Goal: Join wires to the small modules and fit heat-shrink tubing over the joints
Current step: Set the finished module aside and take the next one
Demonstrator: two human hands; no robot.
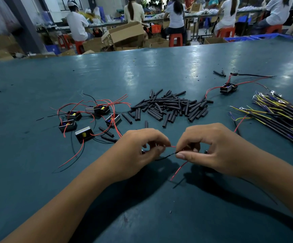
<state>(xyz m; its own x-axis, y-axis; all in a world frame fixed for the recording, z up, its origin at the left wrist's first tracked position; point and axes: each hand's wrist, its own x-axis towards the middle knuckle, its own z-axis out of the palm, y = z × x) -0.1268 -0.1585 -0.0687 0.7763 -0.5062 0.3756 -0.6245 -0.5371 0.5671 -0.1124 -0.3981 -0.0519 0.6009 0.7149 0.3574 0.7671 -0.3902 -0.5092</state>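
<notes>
My left hand (142, 148) and my right hand (210, 146) meet just above the table, fingertips almost touching. Between them they pinch thin wires: a black wire (166, 156) twisted at the joint and a red wire (178, 171) that hangs down toward me. What lies under each palm is hidden. Several small black modules (87, 118) with red and black leads lie to the left. A heap of black heat-shrink tubing pieces (170, 107) sits straight ahead. One wired module (228, 87) rests at the far right.
A bundle of black cables with yellow and blue cores and ring terminals (282, 118) lies at the right edge. The teal table (107, 78) stretches far ahead. Beyond it are cardboard boxes (126, 35), red stools and seated people at benches.
</notes>
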